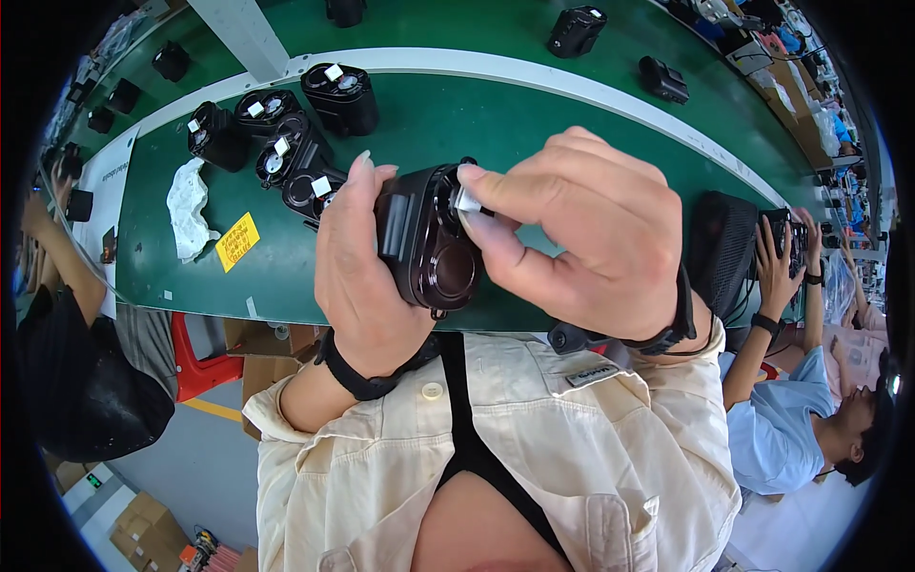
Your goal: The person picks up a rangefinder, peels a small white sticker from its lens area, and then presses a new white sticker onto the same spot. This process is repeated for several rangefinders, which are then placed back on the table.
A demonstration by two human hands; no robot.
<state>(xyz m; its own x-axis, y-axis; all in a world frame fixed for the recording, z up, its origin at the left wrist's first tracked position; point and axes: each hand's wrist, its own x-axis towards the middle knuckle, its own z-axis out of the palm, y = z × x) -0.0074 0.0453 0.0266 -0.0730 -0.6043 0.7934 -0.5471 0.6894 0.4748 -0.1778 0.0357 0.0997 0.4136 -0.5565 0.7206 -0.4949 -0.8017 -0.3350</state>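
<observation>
My left hand [364, 272] is wrapped round a black, rounded, glossy device [450, 272] with a dark round window on its face. Against the far end of that face, my right hand [596, 229] pinches a small white square tab [467, 201] between thumb and forefinger. Whether the tab is stuck to the device or apart from it, I cannot tell. Just beyond my left hand stand several similar black devices [340, 100], each with a white square on its top.
A crumpled white sheet [191, 210] and a yellow printed slip [237, 242] lie on the green table [429, 110] at the left. A black mesh-covered box [721, 243] stands at the right. Beyond a white rail [457, 59] are more black devices [577, 31]. Co-workers sit on both sides.
</observation>
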